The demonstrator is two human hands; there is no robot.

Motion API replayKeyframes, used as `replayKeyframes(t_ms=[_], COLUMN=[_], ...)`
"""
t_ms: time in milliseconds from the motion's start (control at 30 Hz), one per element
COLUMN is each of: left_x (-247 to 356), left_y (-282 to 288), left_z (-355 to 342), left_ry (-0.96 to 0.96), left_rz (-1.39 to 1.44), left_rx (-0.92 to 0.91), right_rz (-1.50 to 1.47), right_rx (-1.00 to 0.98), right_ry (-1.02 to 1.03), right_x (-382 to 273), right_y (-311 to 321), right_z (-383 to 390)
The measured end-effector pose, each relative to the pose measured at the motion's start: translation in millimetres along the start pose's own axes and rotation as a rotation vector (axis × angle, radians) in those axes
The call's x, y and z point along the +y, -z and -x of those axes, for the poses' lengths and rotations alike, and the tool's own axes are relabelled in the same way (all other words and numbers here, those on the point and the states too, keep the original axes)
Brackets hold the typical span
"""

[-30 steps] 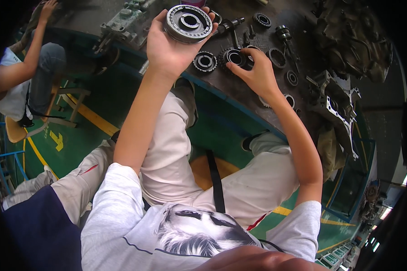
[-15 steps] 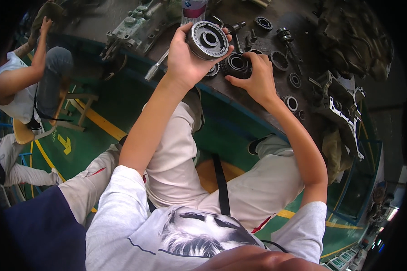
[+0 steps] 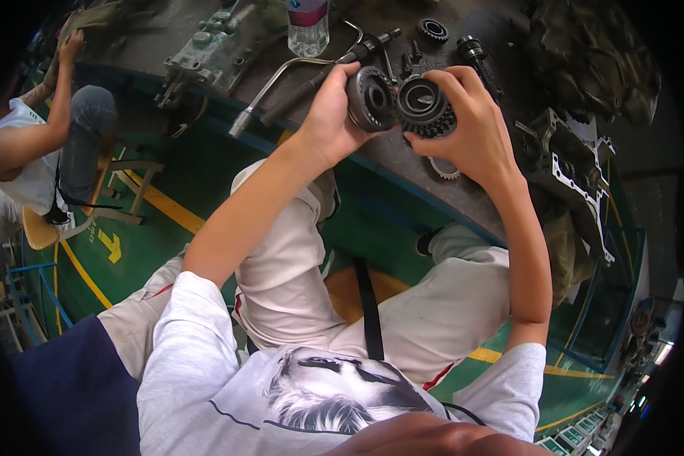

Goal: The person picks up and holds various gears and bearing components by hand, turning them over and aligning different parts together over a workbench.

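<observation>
My left hand (image 3: 331, 120) grips a synchronizer assembly (image 3: 366, 102), my right hand (image 3: 479, 135) a toothed gear (image 3: 429, 120); seemingly pairing them calls next for squared faces.

Floor (image 3: 372, 199): green, with yellow lines (image 3: 163, 201) and one yellow arrow (image 3: 111, 247). Surface (image 3: 475, 199): dark-topped, blue-edged. Tan seat (image 3: 39, 228) at left. Blue frame (image 3: 51, 292), lower left. Small bright lights (image 3: 642, 401), lower right.
</observation>
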State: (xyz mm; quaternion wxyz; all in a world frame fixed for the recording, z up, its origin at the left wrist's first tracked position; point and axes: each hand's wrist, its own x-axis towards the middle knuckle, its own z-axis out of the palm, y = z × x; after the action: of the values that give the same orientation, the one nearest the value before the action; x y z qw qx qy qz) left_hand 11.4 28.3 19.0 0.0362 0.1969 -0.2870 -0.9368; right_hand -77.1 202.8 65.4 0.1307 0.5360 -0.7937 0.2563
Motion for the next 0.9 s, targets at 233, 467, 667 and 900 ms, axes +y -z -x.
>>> replayKeyframes(t_ms=[233,467,667,900], left_x=[-23.2,-28.3,-33.0,-37.4], left_y=[-8.2,-11.2,-7.9,-4.3], left_z=[-2.9,-7.9,-13.5,-18.5], left_ry=[0.151,0.170,0.157,0.187], left_rz=[-0.133,0.002,0.211,0.426], left_rx=[-0.051,-0.248,-0.403,-0.627], right_rz=[-0.077,-0.309,-0.239,-0.186], right_rx=[-0.126,0.067,-0.029,0.015], right_ry=[-0.047,-0.017,0.032,0.091], right_x=[-6.3,5.4,2.2,2.0], right_y=[6.4,5.5,19.2,12.6], right_z=[8.3,8.9,8.6,8.3])
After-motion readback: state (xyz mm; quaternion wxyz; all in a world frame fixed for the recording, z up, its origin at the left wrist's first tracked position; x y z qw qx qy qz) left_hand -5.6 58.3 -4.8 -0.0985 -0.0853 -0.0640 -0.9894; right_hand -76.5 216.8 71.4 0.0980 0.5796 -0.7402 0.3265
